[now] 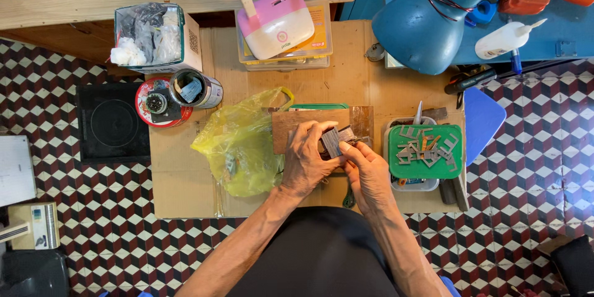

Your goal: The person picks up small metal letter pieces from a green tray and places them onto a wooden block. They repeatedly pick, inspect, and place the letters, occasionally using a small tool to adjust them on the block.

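Grey metal was what both hands closed around: a small block of stacked thin plates (332,141), held just above the cardboard sheet (179,185) that covered the low work surface. The left hand (306,161) gripped the block from its left side, fingers curled over the top edge and thumb tucked beneath. The right hand (366,170) pinched the block's right end between thumb and fingertips, so the two hands touched at the piece. Under them lay a brown wooden board (297,120), partly hidden by the knuckles.

Just left of the left hand sat a crumpled yellow plastic bag (238,145), something dark showing through it. Just right of the right hand stood a green tray (426,170) on a pale tub, scattered with loose grey metal plates (408,148) and a few orange-brown bits. A blue lid (482,117) leaned beside that tray.

Farther off, a round red tin (148,117) and an open can (195,90) stood near the cardboard's far left corner, with a box stuffed with plastic bags (154,37) behind them. A pink-and-white device (278,21) rested on a clear container at the far edge, and a blue lamp shade (414,25) hung to its right. Checkered tiles (93,235) lay all around.
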